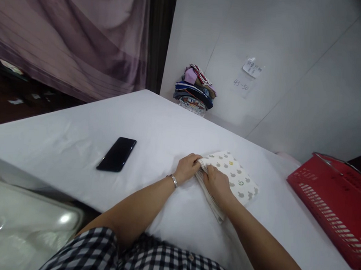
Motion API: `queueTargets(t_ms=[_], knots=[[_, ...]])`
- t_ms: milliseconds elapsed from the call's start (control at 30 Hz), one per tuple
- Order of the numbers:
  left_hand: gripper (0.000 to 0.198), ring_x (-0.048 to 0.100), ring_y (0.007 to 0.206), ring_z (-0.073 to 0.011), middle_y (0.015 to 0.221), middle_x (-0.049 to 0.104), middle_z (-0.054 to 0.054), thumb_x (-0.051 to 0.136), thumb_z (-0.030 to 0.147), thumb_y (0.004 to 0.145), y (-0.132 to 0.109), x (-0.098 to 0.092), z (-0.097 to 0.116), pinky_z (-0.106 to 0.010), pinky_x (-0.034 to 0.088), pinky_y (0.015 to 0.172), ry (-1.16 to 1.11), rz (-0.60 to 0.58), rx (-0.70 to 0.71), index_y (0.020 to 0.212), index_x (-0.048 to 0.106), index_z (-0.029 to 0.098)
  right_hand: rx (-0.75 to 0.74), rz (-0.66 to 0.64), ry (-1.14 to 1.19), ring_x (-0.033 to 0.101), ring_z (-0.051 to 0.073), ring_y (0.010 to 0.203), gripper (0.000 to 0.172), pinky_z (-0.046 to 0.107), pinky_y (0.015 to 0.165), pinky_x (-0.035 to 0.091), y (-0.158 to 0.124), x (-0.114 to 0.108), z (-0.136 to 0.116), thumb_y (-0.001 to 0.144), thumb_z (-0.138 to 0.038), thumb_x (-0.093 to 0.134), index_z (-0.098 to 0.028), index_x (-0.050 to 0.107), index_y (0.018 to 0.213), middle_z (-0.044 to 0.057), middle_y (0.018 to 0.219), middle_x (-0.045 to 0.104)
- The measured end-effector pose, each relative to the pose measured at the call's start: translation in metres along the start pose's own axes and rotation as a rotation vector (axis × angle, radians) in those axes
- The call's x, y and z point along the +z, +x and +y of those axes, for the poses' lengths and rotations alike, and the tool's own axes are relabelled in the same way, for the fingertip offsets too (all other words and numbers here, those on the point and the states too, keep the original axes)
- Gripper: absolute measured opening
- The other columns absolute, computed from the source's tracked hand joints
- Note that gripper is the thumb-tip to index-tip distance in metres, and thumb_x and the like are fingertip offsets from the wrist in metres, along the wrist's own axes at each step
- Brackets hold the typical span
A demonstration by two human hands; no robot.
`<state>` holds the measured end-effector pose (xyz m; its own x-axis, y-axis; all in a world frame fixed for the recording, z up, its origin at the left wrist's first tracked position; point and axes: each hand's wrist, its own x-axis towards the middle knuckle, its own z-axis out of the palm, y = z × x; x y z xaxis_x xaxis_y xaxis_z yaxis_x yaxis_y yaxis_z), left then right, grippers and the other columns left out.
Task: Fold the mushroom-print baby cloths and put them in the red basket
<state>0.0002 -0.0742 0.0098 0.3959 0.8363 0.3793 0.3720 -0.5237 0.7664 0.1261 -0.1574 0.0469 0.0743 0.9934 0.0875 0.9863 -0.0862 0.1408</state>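
A folded white cloth (237, 177) with grey, green and yellow prints lies on the white table, right of the middle. My left hand (187, 168), with a bracelet at its wrist, pinches the cloth's left corner, where several layers show. Close beside it, my right hand (216, 183) has its fingers curled over the same left edge, the back of the hand upward. The fingertips of both hands are partly hidden by the cloth.
A black phone (117, 154) lies on the white table (157, 121), left of my hands. Folded clothes (195, 89) are stacked by the wall. At the right stands a red basket (332, 201). A pale glossy surface (24, 227) is at lower left.
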Motion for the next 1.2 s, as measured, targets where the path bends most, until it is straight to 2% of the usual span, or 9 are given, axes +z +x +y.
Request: queueTargets(t_ms=[133, 267, 433, 600, 700, 800, 1033, 1200], knots=[[0.028, 0.057, 0.084, -0.0131, 0.094, 0.063, 0.001, 0.044, 0.018, 0.078, 0.000, -0.003, 0.003, -0.023, 0.044, 0.074, 0.011, -0.029, -0.018, 0.099, 0.063, 0.024, -0.026, -0.028, -0.045, 0.061, 0.019, 0.078, 0.020, 0.027, 0.061, 0.037, -0.001, -0.004, 0.001, 0.088, -0.015, 0.034, -0.015, 0.048, 0.102, 0.010, 0.094, 0.063], [0.027, 0.057, 0.084, -0.0136, 0.094, 0.063, 0.001, 0.044, 0.018, 0.079, 0.000, -0.003, 0.004, -0.024, 0.044, 0.074, 0.027, -0.029, -0.034, 0.098, 0.062, 0.023, -0.056, -0.032, -0.013, 0.061, 0.019, 0.078, 0.016, 0.026, 0.062, 0.036, -0.004, -0.009, 0.008, 0.089, -0.018, 0.034, -0.017, 0.049, 0.096, 0.008, 0.090, 0.062], [0.026, 0.057, 0.086, -0.0138, 0.095, 0.062, 0.000, 0.044, 0.018, 0.079, 0.000, -0.003, 0.002, -0.025, 0.044, 0.076, 0.050, -0.024, -0.018, 0.098, 0.061, 0.023, -0.149, -0.074, 0.049, 0.060, 0.018, 0.080, 0.019, 0.026, 0.064, 0.035, -0.004, -0.009, 0.013, 0.090, -0.019, 0.033, -0.017, 0.051, 0.097, 0.007, 0.094, 0.063], [0.029, 0.057, 0.086, -0.0128, 0.102, 0.060, 0.001, 0.042, 0.015, 0.080, -0.001, -0.001, -0.001, -0.024, 0.044, 0.077, 0.030, -0.017, -0.006, 0.100, 0.060, 0.024, -0.127, -0.120, 0.039, 0.060, 0.019, 0.082, 0.027, 0.027, 0.066, 0.037, -0.003, -0.006, 0.008, 0.089, -0.019, 0.033, -0.016, 0.051, 0.109, 0.008, 0.098, 0.063], [0.030, 0.057, 0.085, -0.0128, 0.102, 0.060, 0.001, 0.042, 0.015, 0.079, -0.001, -0.001, -0.003, -0.024, 0.045, 0.077, 0.021, -0.009, 0.011, 0.101, 0.060, 0.023, -0.113, -0.115, -0.010, 0.059, 0.021, 0.084, 0.043, 0.028, 0.064, 0.038, -0.008, -0.005, 0.007, 0.086, -0.016, 0.035, -0.015, 0.040, 0.129, 0.010, 0.102, 0.061], [0.030, 0.057, 0.086, -0.0129, 0.103, 0.060, 0.001, 0.042, 0.014, 0.079, -0.002, -0.002, -0.003, -0.024, 0.045, 0.078, 0.019, -0.007, 0.010, 0.101, 0.060, 0.023, -0.113, -0.136, -0.045, 0.057, 0.023, 0.088, 0.054, 0.029, 0.063, 0.039, -0.017, -0.005, 0.008, 0.085, -0.013, 0.035, -0.015, 0.029, 0.138, 0.013, 0.105, 0.059], [0.030, 0.057, 0.087, -0.0133, 0.105, 0.060, 0.001, 0.042, 0.014, 0.080, -0.002, 0.000, -0.005, -0.025, 0.045, 0.079, 0.016, -0.009, 0.008, 0.102, 0.060, 0.024, -0.106, -0.155, -0.098, 0.054, 0.024, 0.092, 0.062, 0.028, 0.060, 0.038, -0.047, -0.004, 0.027, 0.081, -0.010, 0.037, -0.019, 0.026, 0.141, 0.013, 0.109, 0.055], [0.030, 0.058, 0.087, -0.0136, 0.104, 0.061, 0.001, 0.043, 0.013, 0.080, -0.002, 0.003, -0.009, -0.025, 0.045, 0.078, 0.011, 0.020, 0.012, 0.102, 0.059, 0.024, -0.085, -0.108, -0.101, 0.053, 0.021, 0.090, 0.058, 0.024, 0.056, 0.037, -0.065, -0.003, 0.033, 0.082, -0.007, 0.038, -0.018, 0.030, 0.138, 0.012, 0.103, 0.055]])
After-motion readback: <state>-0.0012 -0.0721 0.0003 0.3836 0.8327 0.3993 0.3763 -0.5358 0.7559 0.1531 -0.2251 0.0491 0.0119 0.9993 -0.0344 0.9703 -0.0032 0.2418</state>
